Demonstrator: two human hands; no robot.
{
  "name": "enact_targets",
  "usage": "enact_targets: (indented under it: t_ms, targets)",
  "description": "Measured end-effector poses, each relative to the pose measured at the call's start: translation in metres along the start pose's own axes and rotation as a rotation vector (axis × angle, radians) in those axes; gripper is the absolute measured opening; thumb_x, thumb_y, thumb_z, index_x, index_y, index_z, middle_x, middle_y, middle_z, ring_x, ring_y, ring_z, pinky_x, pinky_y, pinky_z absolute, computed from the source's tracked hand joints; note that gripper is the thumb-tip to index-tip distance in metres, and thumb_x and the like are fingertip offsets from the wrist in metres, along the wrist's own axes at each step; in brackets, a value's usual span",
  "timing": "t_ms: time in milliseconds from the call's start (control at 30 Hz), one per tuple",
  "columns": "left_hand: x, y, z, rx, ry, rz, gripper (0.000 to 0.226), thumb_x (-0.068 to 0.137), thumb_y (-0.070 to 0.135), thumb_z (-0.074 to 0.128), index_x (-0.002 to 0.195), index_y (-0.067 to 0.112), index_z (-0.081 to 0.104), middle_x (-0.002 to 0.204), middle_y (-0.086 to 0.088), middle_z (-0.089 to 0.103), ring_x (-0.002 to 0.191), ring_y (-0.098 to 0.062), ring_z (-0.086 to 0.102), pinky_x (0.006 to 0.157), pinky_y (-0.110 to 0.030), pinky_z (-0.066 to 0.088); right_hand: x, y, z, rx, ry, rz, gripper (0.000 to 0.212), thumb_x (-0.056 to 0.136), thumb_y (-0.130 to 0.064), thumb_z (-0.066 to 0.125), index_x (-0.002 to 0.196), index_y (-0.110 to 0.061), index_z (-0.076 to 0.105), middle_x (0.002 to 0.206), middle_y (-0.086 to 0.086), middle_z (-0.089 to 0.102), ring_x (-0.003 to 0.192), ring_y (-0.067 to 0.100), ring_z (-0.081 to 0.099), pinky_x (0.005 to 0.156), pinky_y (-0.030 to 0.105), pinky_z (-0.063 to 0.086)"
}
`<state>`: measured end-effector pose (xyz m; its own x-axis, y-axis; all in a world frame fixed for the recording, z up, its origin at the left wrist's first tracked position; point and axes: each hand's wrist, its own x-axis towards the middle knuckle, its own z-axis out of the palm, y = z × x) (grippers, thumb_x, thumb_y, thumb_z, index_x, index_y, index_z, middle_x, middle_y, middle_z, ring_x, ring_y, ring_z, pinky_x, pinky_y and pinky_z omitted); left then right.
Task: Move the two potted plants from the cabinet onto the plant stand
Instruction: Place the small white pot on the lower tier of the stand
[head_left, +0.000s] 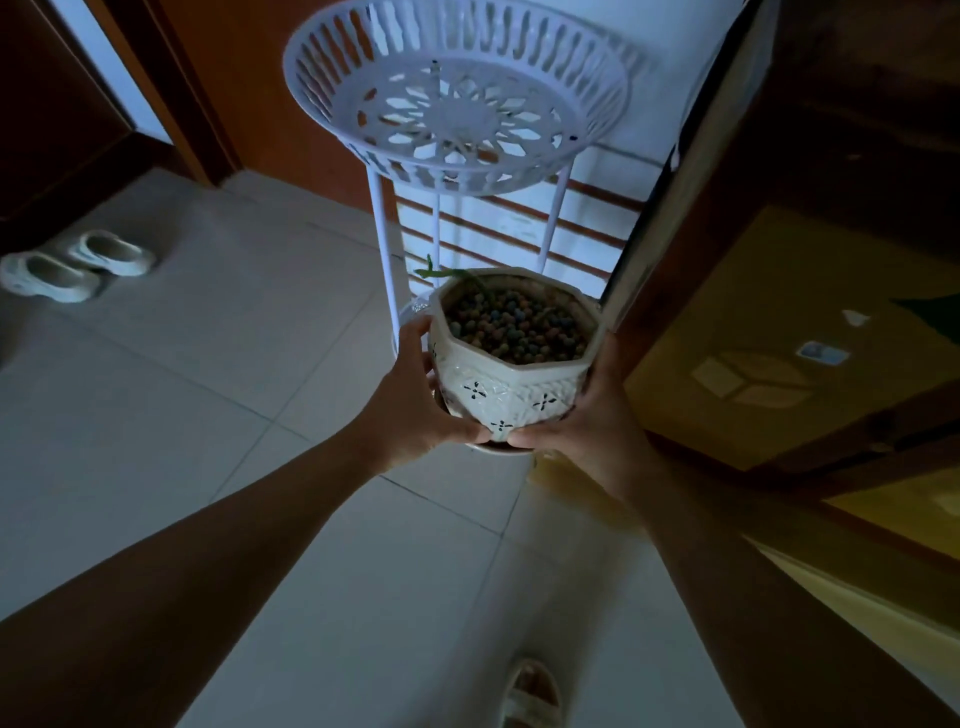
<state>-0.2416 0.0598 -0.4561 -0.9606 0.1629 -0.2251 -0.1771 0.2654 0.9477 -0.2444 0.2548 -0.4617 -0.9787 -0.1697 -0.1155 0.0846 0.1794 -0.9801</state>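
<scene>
Both hands are wrapped around the white potted plant (511, 358), left hand (415, 400) and right hand (592, 415) cupping opposite sides, thumbs nearly meeting in front. It's up in the air, below the plant stand (457, 104) top basket.

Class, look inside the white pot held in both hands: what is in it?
The white pot holds brown and grey pebbles and a thin green shoot. Anything beneath the pebbles is covered.

Pale tiled floor (218, 395) carries white plant stand (457, 119), top basket bare; pair of clogs (72, 267) at left.
</scene>
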Motion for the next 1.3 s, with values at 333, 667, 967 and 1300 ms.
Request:
enact_targets:
  t_ms: [333, 667, 967, 1300]
  targets:
    - [0.081, -0.063, 0.004, -0.021, 0.089, 0.021, 0.116, 0.048, -0.002, 0.082, 0.138, 0.023, 0.013, 0.117, 0.020, 0.046, 0.117, -0.013, 0.049, 0.076, -0.017, 0.056, 0.088, 0.060, 0.001, -0.078, -0.055, 0.006, 0.113, 0.044, 0.010, 0.085, 0.129, -0.030, 0.023, 0.117, -0.028, 0.042, 0.126, 0.006, 0.042, 0.097, 0.034, 0.052]
    - [0.183, -0.165, -0.016, 0.079, 0.149, 0.166, 0.118, 0.036, 0.016, 0.079, 0.136, 0.026, 0.016, 0.137, -0.004, 0.037, 0.127, -0.018, 0.040, 0.091, -0.030, 0.052, 0.183, 0.159, 0.038, -0.129, 0.001, -0.141, 0.119, 0.044, 0.005, 0.088, 0.138, -0.022, 0.020, 0.133, -0.009, 0.041, 0.130, 0.011, 0.040, 0.104, 0.030, 0.045]
    - [0.248, -0.224, -0.010, 0.049, 0.304, 0.166, 0.107, 0.044, -0.009, 0.081, 0.131, 0.012, 0.022, 0.121, -0.002, 0.044, 0.113, -0.016, 0.047, 0.074, -0.021, 0.051, 0.254, 0.229, 0.049, -0.213, -0.008, -0.228, 0.129, 0.038, -0.005, 0.091, 0.141, -0.019, 0.015, 0.135, -0.010, 0.039, 0.132, 0.013, 0.039, 0.105, 0.044, 0.045]
    - [0.286, -0.265, -0.007, 0.019, 0.390, 0.070, 0.108, 0.043, -0.016, 0.078, 0.133, 0.015, 0.026, 0.106, 0.004, 0.053, 0.105, -0.017, 0.051, 0.069, -0.023, 0.052, 0.295, 0.272, 0.062, -0.278, -0.009, -0.226, 0.125, 0.035, -0.015, 0.091, 0.136, -0.015, 0.018, 0.134, -0.005, 0.041, 0.128, 0.014, 0.041, 0.104, 0.040, 0.045]
